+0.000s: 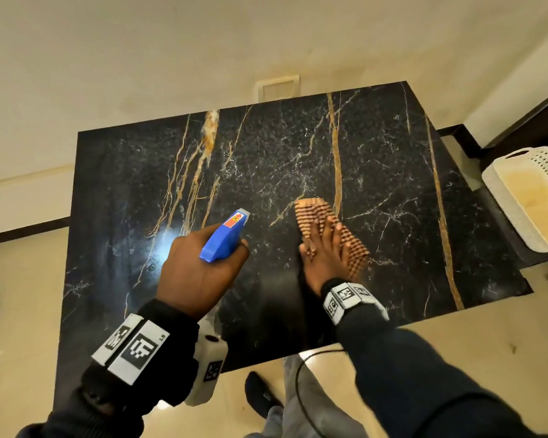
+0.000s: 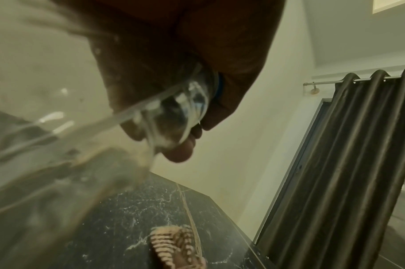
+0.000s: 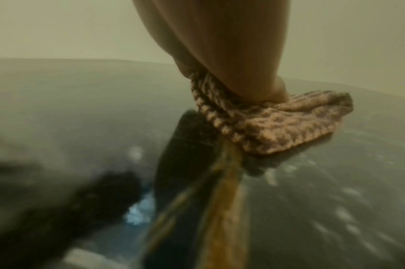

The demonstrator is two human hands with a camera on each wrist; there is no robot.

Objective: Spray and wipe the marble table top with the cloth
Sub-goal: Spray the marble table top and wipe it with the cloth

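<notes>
The black marble table top [image 1: 266, 159] with gold and white veins fills the middle of the head view. My left hand [image 1: 200, 267] grips a spray bottle by its neck; its blue trigger head [image 1: 227, 237] points up over the table, and the clear body [image 2: 47, 163] blurs across the left wrist view. My right hand [image 1: 325, 251] lies flat with straight fingers on an orange ribbed cloth [image 1: 314, 216] right of centre on the marble. The cloth [image 3: 277, 123] bunches under my fingers [image 3: 254, 76] in the right wrist view. The cloth [image 2: 173, 242] also shows low in the left wrist view.
A white perforated basket [image 1: 532, 197] stands on a dark ledge right of the table. The wall [image 1: 203, 42] runs behind the far edge. Dark curtains [image 2: 334, 163] hang to the right. My shoe [image 1: 263, 396] and a cable [image 1: 301, 390] are on the tiled floor below the near edge.
</notes>
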